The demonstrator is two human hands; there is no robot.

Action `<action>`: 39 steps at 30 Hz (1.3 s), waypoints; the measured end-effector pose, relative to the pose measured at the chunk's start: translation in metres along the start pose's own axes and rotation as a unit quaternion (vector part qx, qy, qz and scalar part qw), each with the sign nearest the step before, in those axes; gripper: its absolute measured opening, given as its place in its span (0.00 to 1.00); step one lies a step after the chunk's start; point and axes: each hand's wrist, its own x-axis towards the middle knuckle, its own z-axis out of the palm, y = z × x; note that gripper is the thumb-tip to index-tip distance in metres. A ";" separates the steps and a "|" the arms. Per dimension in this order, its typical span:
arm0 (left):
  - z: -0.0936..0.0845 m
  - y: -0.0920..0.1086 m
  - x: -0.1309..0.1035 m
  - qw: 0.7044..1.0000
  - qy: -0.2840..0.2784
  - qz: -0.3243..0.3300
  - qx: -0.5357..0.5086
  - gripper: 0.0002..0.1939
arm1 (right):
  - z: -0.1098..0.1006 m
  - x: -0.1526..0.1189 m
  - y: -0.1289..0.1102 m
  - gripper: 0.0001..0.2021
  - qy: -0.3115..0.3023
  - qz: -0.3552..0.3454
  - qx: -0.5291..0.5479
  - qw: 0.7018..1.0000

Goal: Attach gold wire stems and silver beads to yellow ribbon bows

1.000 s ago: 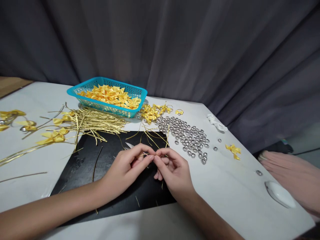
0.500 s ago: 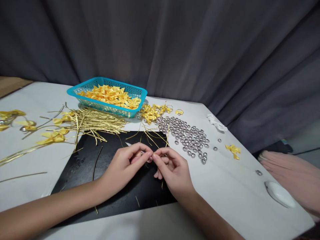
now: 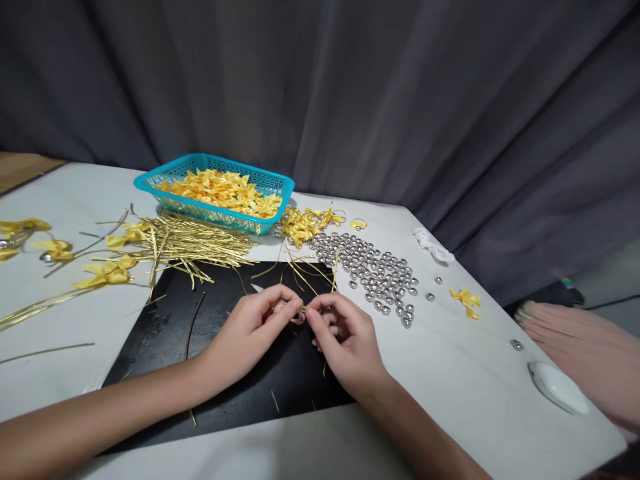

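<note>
Thin gold metallic strand, caught between both sets of fingertips, just above a black rectangular sheet on the white table. Clenched in a fine pinch, left grip and right grip alike: left hand and right hand nearly touching, with most of the strand hidden by fingers. Impossible to tell whether folded, twisted or knotted.

Step in hand, by judgement: close fingertip handling of the strand, its short visible part running between the two pinches. Next move probably calling for a steady hold and small, even finger adjustments.

Beside the left hand, at ten o'clock from the pinch, a pointed metal tip; rest too hidden to identify. At eleven o'clock, a blue perforated plastic basket of yellow ribbon bows, with a heap of gold metallic strands just in front. At two o'clock, many silver heart-shaped pieces. Around four o'clock, near the table edge, a smooth white oval object. No legible brand, label or writing anywhere.
</note>
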 end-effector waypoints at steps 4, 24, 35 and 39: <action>0.002 0.000 0.000 0.999 0.037 0.006 -0.021 0.09 | 0.001 0.000 0.000 0.06 -0.005 0.005 0.003 1.000; 0.000 0.004 -0.003 0.999 0.028 0.017 0.021 0.11 | 0.001 0.000 -0.001 0.06 -0.004 0.021 0.017 1.000; 0.001 0.003 -0.002 1.000 0.009 -0.007 0.016 0.12 | 0.000 0.002 -0.004 0.06 0.000 0.025 0.012 1.000; 0.001 0.006 0.001 0.998 -0.015 -0.031 -0.049 0.12 | 0.000 0.002 -0.001 0.07 -0.002 0.035 0.012 0.999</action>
